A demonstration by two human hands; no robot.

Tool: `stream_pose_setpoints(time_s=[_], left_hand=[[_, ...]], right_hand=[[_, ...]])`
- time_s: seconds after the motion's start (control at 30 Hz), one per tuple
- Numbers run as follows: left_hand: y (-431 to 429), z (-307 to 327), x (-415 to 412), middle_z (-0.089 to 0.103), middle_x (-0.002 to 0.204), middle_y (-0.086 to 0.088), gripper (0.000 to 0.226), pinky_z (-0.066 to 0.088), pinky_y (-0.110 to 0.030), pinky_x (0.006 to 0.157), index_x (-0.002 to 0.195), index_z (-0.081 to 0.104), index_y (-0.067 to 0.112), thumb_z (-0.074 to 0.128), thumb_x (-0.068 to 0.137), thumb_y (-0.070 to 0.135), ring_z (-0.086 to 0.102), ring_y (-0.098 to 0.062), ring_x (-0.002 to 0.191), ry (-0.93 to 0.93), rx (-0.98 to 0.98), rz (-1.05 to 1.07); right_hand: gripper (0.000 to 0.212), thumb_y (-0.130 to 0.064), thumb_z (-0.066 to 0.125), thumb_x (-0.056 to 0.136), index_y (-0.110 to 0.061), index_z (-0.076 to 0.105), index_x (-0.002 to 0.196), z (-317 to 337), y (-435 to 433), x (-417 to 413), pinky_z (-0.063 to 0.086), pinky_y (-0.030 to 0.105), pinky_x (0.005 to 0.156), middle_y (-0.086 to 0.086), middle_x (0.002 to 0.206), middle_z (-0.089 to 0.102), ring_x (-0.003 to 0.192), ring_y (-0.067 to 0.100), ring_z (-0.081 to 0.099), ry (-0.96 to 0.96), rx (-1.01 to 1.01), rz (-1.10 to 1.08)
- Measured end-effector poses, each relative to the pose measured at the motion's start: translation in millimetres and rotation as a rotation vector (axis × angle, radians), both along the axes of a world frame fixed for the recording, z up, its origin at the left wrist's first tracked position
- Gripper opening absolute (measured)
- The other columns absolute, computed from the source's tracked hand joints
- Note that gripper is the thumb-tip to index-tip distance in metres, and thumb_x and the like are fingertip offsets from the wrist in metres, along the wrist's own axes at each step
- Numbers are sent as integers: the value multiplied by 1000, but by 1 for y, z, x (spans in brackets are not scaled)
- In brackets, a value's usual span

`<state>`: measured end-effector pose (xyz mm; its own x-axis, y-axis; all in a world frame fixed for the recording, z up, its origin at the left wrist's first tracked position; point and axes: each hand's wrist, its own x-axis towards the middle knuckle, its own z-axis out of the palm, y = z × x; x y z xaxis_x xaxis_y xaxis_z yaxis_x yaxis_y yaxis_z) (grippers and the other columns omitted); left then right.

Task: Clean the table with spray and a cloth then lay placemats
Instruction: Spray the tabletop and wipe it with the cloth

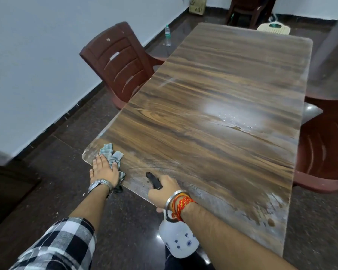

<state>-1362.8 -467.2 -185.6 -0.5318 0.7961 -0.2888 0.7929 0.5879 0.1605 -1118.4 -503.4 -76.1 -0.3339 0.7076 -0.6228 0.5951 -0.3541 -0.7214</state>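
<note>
A long wood-grain table (222,90) stretches away from me, with wet streaks and droplets near its right side and dusty white smears along the near edge. My left hand (104,169) presses flat on a crumpled grey checked cloth (110,153) at the table's near left corner. My right hand (163,190) grips the black trigger head of a white spray bottle (179,241), whose nozzle points over the near edge while its body hangs below the tabletop. No placemats are in view.
A dark red plastic chair (119,63) stands at the table's left side and another (324,145) at the right. A water bottle (167,36) stands on the floor by the left wall. A third chair (246,8) and a cream plastic item (273,29) sit beyond the far end.
</note>
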Motion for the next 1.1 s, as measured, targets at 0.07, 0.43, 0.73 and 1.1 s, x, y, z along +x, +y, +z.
stream_pose_setpoints(time_s=[0.07,0.43,0.73,1.1], left_hand=[[3,1,-13,-4,163,-8,67,8,-44,120,154,0,6,26,101,39,-1,-24,149,-22,13,48],[45,0,-64,0,162,-11,67,10,-42,120,154,5,4,27,101,38,1,-28,149,-30,74,193],[155,1,-53,9,162,-10,65,10,-39,120,154,11,6,25,100,38,8,-26,149,38,90,-37],[300,-8,5,8,161,-13,66,11,-40,120,153,11,3,25,99,39,7,-28,148,62,102,-326]], right_hand=[[13,-18,49,67,-14,37,67,11,11,-19,47,35,51,6,67,38,57,23,39,18,61,10],[20,-21,58,76,-6,59,89,36,96,-109,44,29,61,7,86,54,70,22,52,31,186,13],[20,-15,63,74,-6,60,92,25,160,-104,47,33,65,9,87,59,71,20,51,60,270,-120],[14,-11,61,77,-11,63,91,11,192,-27,40,22,52,0,78,58,64,14,50,-22,297,-257]])
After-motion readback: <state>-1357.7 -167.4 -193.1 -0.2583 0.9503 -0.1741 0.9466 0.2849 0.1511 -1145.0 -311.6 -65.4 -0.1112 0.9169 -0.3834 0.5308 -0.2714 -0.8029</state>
